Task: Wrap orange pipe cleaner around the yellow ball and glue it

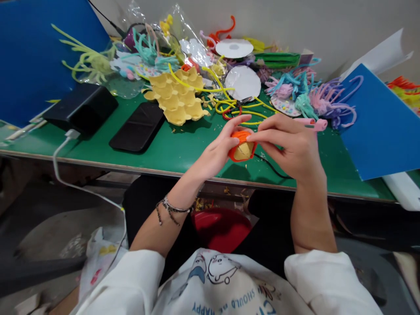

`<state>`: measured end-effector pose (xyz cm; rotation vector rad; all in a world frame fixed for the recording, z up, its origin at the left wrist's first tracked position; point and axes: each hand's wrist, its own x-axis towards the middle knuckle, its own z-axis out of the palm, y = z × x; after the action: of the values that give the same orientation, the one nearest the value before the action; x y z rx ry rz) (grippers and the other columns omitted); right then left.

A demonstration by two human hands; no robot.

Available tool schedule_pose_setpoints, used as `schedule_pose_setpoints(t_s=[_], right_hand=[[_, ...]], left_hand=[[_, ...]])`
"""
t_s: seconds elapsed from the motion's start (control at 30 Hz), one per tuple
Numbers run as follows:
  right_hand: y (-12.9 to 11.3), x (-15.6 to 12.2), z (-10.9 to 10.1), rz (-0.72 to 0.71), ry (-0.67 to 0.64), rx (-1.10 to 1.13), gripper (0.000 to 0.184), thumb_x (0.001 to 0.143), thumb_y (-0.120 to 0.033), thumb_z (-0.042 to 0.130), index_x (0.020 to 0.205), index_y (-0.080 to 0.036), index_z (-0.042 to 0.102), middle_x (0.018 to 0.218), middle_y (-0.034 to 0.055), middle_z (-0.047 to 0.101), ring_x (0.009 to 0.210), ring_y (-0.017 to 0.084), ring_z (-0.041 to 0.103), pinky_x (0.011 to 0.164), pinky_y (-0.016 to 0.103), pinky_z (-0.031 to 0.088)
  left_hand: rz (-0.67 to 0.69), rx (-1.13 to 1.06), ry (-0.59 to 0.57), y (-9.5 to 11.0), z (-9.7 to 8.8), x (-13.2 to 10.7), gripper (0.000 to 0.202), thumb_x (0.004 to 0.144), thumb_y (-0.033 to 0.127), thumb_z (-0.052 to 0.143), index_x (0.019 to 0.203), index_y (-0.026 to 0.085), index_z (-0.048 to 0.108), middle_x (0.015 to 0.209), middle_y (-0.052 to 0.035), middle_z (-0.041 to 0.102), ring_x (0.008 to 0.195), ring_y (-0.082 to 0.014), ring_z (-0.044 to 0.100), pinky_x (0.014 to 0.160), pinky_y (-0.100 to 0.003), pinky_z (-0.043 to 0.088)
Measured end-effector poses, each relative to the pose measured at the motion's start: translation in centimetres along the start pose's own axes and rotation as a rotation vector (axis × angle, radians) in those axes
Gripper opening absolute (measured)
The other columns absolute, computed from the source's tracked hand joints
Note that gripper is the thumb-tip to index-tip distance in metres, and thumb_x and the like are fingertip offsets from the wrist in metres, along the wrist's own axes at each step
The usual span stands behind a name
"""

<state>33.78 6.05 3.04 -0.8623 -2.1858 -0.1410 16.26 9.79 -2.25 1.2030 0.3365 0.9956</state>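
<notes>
My left hand [219, 151] and my right hand [290, 146] meet above the green table [164, 148] near its front edge. Between them is a small yellow egg-carton cup wrapped in orange pipe cleaner [242, 148]. Fingers of both hands pinch it from either side. A pink tube-like piece [316, 124] sticks out behind my right hand; whether that hand holds it is unclear. A beaded bracelet circles my left wrist.
A yellow egg-carton piece [177, 98], loose yellow pipe cleaners [229, 105] and white discs [243, 82] lie behind my hands. A black phone [138, 127] and black box [82, 107] sit left. Blue boards [380, 127] stand at both sides. Pipe-cleaner crafts crowd the back.
</notes>
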Motion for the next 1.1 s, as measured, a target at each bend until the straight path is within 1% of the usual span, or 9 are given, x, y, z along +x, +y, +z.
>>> schedule_pose_setpoints(t_s=[0.1,0.2,0.3,0.43,0.6,0.73,0.87,1.03,1.1], right_hand=[[0.4,0.0,0.4,0.027,0.007,0.046,0.021,0.093,-0.017,0.056,0.096,-0.027,0.073,0.09,0.0007,0.068,0.086,0.013,0.065,0.076,0.028,0.054],[0.4,0.2,0.5,0.07,0.015,0.102,0.022,0.092,-0.016,0.057,0.103,-0.027,0.072,0.094,0.001,0.069,0.086,0.014,0.065,0.076,0.028,0.054],[0.2,0.2,0.3,0.118,0.022,0.123,0.023,0.089,-0.015,0.059,0.107,-0.024,0.07,0.095,0.0017,0.069,0.085,0.014,0.065,0.074,0.028,0.054],[0.2,0.2,0.1,0.106,0.07,0.088,0.016,0.088,-0.016,0.061,0.099,-0.023,0.071,0.092,0.0025,0.069,0.084,0.015,0.065,0.073,0.029,0.055],[-0.1,0.5,0.1,0.075,0.182,-0.008,0.013,0.088,-0.012,0.062,0.091,-0.022,0.071,0.086,0.0024,0.067,0.081,0.015,0.065,0.071,0.031,0.055],[-0.6,0.6,-0.2,0.066,0.223,0.002,0.014,0.088,-0.01,0.062,0.087,-0.022,0.069,0.086,0.0035,0.066,0.081,0.016,0.064,0.07,0.033,0.054],[-0.8,0.5,-0.4,0.12,0.17,0.06,0.017,0.091,-0.012,0.058,0.093,-0.024,0.069,0.091,0.0065,0.066,0.085,0.019,0.063,0.074,0.036,0.054],[-0.9,0.4,-0.1,0.122,0.137,0.097,0.018,0.091,-0.013,0.058,0.097,-0.026,0.07,0.09,0.0066,0.064,0.084,0.02,0.061,0.074,0.037,0.053],[-0.9,0.4,0.0,0.101,0.134,0.07,0.02,0.091,-0.012,0.057,0.097,-0.026,0.071,0.088,0.0055,0.063,0.082,0.018,0.061,0.072,0.035,0.053]], left_hand=[[-0.081,-0.117,0.042,0.0,0.4,0.4,0.044,0.082,0.041,0.056,0.119,0.019,0.055,0.1,-0.0019,0.067,0.091,-0.0162,0.064,0.084,-0.028,0.051],[-0.106,-0.217,0.04,0.3,0.7,0.6,0.038,0.078,0.04,0.06,0.108,0.018,0.058,0.095,-0.0011,0.07,0.078,-0.0139,0.064,0.069,-0.024,0.051],[-0.093,-0.237,0.054,0.6,0.7,0.6,0.034,0.076,0.039,0.061,0.104,0.018,0.059,0.093,-0.0009,0.072,0.082,-0.0156,0.066,0.07,-0.024,0.051],[-0.115,-0.193,0.082,0.5,0.6,0.6,0.039,0.083,0.047,0.052,0.106,0.017,0.061,0.104,-0.0046,0.071,0.098,-0.0203,0.067,0.077,-0.027,0.053],[-0.13,-0.168,0.074,0.1,0.4,0.7,0.039,0.086,0.046,0.051,0.108,0.016,0.063,0.11,-0.0068,0.071,0.106,-0.0228,0.067,0.081,-0.03,0.056],[-0.152,-0.085,0.1,0.0,0.2,0.6,0.041,0.088,0.047,0.05,0.111,0.015,0.061,0.108,-0.0069,0.072,0.099,-0.0213,0.069,0.079,-0.029,0.056],[-0.105,0.043,0.133,0.0,0.2,0.4,0.044,0.089,0.051,0.047,0.111,0.016,0.061,0.108,-0.0052,0.071,0.095,-0.0178,0.069,0.073,-0.025,0.054],[-0.083,0.198,0.076,0.1,0.0,0.2,0.053,0.092,0.063,0.039,0.115,0.02,0.06,0.084,-0.001,0.067,0.062,-0.0126,0.061,0.053,-0.023,0.047],[-0.015,0.262,0.055,0.4,-0.2,0.0,0.053,0.091,0.064,0.041,0.111,0.019,0.061,0.083,-0.0002,0.065,0.063,-0.0118,0.058,0.057,-0.024,0.048]])
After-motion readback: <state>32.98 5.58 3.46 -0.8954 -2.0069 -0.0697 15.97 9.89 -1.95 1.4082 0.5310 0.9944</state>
